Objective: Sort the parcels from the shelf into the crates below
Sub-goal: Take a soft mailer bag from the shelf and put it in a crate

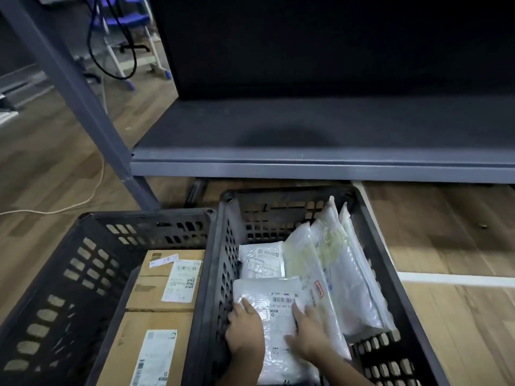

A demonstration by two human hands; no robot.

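Observation:
Two black perforated crates stand on the floor below a grey shelf [320, 129]. The right crate [390, 274] holds several white plastic mailers. Both my hands rest flat on the nearest one, a white bubble mailer [267, 293] with a barcode label. My left hand [245, 330] presses its left edge against the crate wall. My right hand [309, 332] lies on its right side with fingers spread. Other mailers [334, 263] lean against the right wall, and one [260, 260] lies flat behind. The left crate [64, 268] holds two cardboard boxes [167, 280] with labels.
The shelf board shows no parcels in view. A grey shelf post [83, 107] slants down at the left. A pale cable [92, 188] trails over the wooden floor. Blue chairs [125, 26] stand at the far upper left.

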